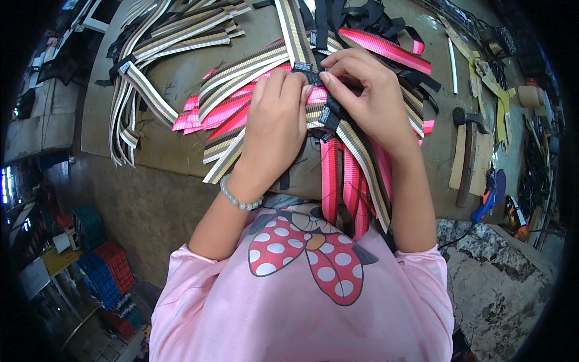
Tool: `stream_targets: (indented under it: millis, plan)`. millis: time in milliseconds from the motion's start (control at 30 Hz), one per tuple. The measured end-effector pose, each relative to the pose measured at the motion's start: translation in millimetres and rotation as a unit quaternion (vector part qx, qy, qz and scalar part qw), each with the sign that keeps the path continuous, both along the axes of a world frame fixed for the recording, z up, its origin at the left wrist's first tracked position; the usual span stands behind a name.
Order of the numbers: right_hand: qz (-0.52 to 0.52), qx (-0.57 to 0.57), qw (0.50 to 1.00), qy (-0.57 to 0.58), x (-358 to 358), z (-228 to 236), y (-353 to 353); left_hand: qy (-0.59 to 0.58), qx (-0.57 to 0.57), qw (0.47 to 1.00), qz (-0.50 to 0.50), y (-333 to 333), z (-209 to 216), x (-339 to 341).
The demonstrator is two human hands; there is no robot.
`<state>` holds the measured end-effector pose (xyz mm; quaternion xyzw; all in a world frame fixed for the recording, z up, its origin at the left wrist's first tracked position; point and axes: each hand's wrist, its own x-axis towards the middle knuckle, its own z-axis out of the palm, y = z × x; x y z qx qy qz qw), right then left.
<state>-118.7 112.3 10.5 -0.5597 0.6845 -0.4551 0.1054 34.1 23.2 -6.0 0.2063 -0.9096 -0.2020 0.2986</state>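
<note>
- The left hand [274, 123] lies knuckles-up on a heap of straps, fingers curled and pressed together, the tips pinching a black tab [309, 73] at the end of a brown striped strap [241, 71].
- The right hand [362, 96] meets it from the other side; its thumb and forefinger close on the same black tab, the other fingers bent over the straps.
- The two hands touch at the fingertips, over the middle of the heap on the table [175, 78].
- Under the hands lie pink straps [211, 117] fanned out to the left, mixed with brown striped ones; more pink ones hang down over the table's edge toward the person's pink shirt [301, 301].
- A bead bracelet [238, 198] sits on the left wrist.
- A second bundle of brown striped straps [136, 90] lies well apart, at the upper left of the table.
- A hammer [467, 151] rests to the right, near a white stick [453, 57] and card scraps.
- Blue and red crates [105, 271] stand on the floor at lower left.
</note>
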Motion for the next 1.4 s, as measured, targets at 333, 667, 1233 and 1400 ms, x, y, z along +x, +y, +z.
stream_targets:
  millis: [333,667,1233,1400]
  plan:
    - [-0.088,0.000,0.975,-0.206,0,-4,-2,-0.039,0.120,0.978,0.165,-37,42,45]
    - [-0.031,-0.118,0.971,-0.205,37,6,-8,0.015,0.141,0.989,0.039,-9,13,21]
    - [-0.036,-0.002,0.998,-0.046,28,5,-5,0.020,0.103,0.994,-0.001,-14,-8,21]
    - [-0.068,0.007,0.987,-0.148,27,4,-4,0.059,0.099,0.988,0.105,-26,13,37]
